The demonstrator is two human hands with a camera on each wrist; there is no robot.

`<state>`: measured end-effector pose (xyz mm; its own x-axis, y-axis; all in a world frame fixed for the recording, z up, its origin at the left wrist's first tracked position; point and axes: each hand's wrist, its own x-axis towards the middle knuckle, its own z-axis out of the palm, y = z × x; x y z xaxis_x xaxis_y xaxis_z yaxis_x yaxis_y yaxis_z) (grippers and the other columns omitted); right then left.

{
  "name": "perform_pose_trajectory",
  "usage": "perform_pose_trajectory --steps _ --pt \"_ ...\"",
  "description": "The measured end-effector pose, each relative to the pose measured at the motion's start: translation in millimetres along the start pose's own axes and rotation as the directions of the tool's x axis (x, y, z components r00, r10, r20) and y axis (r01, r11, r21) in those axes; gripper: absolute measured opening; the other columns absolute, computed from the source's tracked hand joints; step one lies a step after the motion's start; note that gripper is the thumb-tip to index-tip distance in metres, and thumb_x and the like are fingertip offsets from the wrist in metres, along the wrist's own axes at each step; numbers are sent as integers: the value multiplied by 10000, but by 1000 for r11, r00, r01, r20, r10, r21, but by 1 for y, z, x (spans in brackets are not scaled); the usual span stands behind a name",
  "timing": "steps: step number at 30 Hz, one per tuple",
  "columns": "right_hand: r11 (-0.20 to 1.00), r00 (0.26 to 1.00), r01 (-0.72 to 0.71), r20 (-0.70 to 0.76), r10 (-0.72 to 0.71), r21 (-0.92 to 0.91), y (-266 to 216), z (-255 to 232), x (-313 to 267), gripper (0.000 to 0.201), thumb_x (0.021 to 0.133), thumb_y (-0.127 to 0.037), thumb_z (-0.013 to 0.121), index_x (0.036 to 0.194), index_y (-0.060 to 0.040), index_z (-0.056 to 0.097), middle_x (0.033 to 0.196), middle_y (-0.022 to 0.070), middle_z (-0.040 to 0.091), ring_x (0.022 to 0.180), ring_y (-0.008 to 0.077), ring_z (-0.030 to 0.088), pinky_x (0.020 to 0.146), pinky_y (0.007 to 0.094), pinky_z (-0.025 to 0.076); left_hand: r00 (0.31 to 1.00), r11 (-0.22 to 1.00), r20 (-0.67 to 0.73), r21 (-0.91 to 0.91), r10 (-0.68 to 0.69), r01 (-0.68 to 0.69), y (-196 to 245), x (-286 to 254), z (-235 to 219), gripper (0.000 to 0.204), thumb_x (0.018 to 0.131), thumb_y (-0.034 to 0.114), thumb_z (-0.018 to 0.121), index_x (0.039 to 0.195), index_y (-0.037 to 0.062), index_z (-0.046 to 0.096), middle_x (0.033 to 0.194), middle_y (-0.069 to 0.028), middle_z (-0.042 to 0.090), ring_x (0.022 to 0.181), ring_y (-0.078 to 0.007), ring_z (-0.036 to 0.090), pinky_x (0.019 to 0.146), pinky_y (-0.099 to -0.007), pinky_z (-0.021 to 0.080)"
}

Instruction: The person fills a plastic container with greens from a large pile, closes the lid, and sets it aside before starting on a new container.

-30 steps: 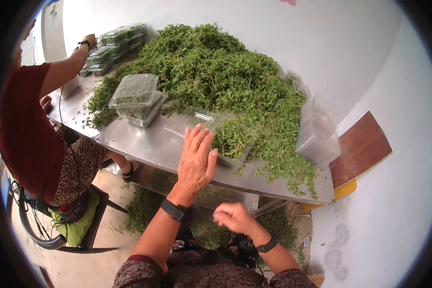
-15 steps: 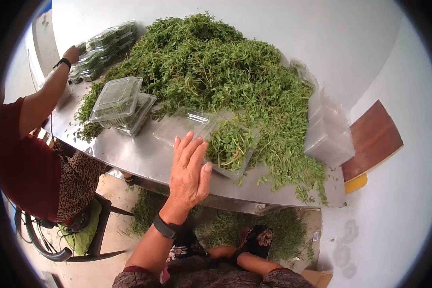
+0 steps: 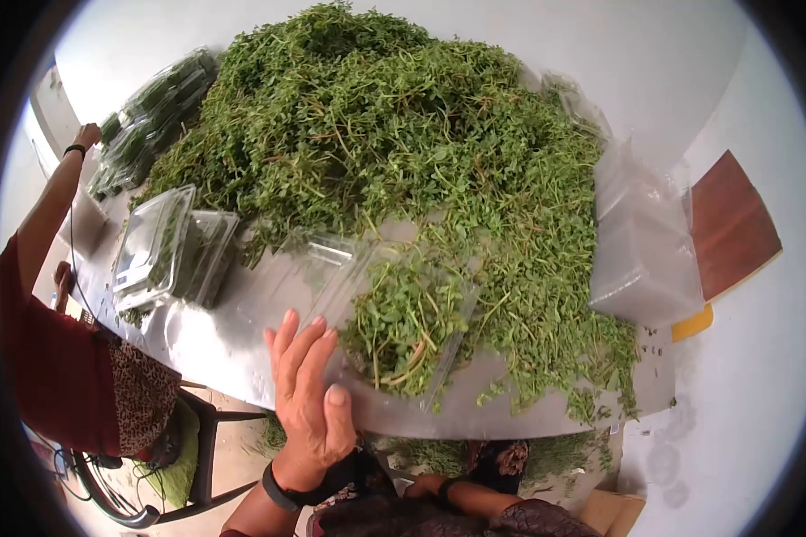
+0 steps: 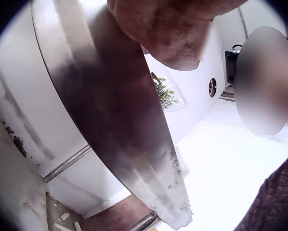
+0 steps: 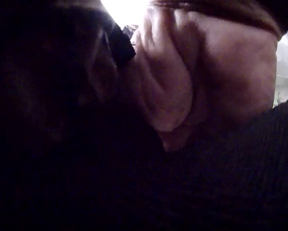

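My left hand [image 3: 309, 389] is held over the table's front edge with its fingers straight and nothing in its grasp. Just beyond its fingertips lies an open clear plastic clamshell box, its lid [image 3: 318, 259] folded back to the left. Leafy green stems [image 3: 407, 327] fill the box's base. Low at my lap is my right hand [image 3: 421, 486], mostly hidden by the forearm and dark clothing. The right wrist view is very dark and shows only creased skin of that hand [image 5: 168, 82], so I cannot tell how its fingers lie.
A large heap of greens [image 3: 358, 116] covers the metal table [image 3: 224, 349]. Clear boxes [image 3: 166, 246] stand at the left, packed ones [image 3: 152, 116] behind them. Stacked clear containers [image 3: 645, 251] and a red-brown board [image 3: 734, 224] are at right. Another person [image 3: 54, 358] reaches in at left.
My right hand has dropped from near the table edge down to my lap. My left hand stays straight-fingered, lower and further left in view. The head view has tilted closer to the table.
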<state>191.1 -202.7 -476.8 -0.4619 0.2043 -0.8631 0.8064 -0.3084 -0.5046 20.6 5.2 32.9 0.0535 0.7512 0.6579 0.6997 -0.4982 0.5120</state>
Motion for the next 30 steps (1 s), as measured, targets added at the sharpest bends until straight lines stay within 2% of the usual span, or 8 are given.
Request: perform_pose_trajectory --steps 1,2,3,4,6,11,19,30 --pt "1000 1000 4 1 -4 7 64 8 23 362 694 -372 703 956 -123 718 875 68 685 758 233 633 725 375 497 999 999 47 36 -26 25 1 -1 -3 484 986 333 316 1258 -10 524 1313 -183 505 1351 -403 333 1130 -569 137" --pt "968 981 166 63 -181 191 101 28 55 311 729 -346 658 936 -123 723 888 82 693 773 257 646 721 387 503 997 998 60 49 -45 42 1 -2 -4 488 985 335 313 1262 -11 517 1319 -189 499 1352 -409 329 1128 -570 133" --pt "877 929 300 93 -357 374 59 68 129 275 764 -320 612 916 -123 728 901 96 700 789 281 658 717 400 510 995 996 71 62 -67 62 1 -3 -5 493 983 336 309 1267 -12 511 1324 -195 492 1354 -415 324 1127 -571 129" --pt "876 928 298 99 -359 379 51 50 72 275 764 -320 612 916 -123 728 901 96 700 789 281 658 717 400 510 995 997 67 25 -77 75 2 -1 -6 485 961 293 364 1240 -69 525 1309 -236 503 1338 -445 340 1123 -570 129" --pt "886 918 339 95 -385 318 -21 0 53 271 767 -315 611 917 -121 727 905 98 699 791 283 658 718 401 511 987 993 115 36 -115 111 0 -3 -9 484 954 293 372 1241 -72 510 1327 -254 479 1343 -474 311 1120 -581 116" --pt "895 896 412 104 -432 170 -66 -33 45 263 773 -301 606 918 -117 725 916 104 697 797 289 658 721 402 512 974 998 216 28 -67 62 -1 -7 -16 508 999 290 343 1373 -52 380 1437 -302 343 1388 -495 194 1121 -581 84" --pt "894 901 420 187 -391 -158 -51 -59 -25 249 783 -280 599 920 -111 721 933 113 694 807 299 657 725 405 515 961 977 176 31 -213 210 3 -10 -10 458 927 267 403 1211 -75 512 1353 -284 438 1347 -500 284 1117 -596 93" --pt "684 883 465 232 -409 -562 -42 -76 -47 232 797 -252 589 923 -103 716 957 125 689 821 313 656 731 409 519 987 995 126 24 -98 96 -1 -5 -7 472 970 301 334 1287 -22 469 1395 -250 420 1371 -487 256 1107 -615 95"
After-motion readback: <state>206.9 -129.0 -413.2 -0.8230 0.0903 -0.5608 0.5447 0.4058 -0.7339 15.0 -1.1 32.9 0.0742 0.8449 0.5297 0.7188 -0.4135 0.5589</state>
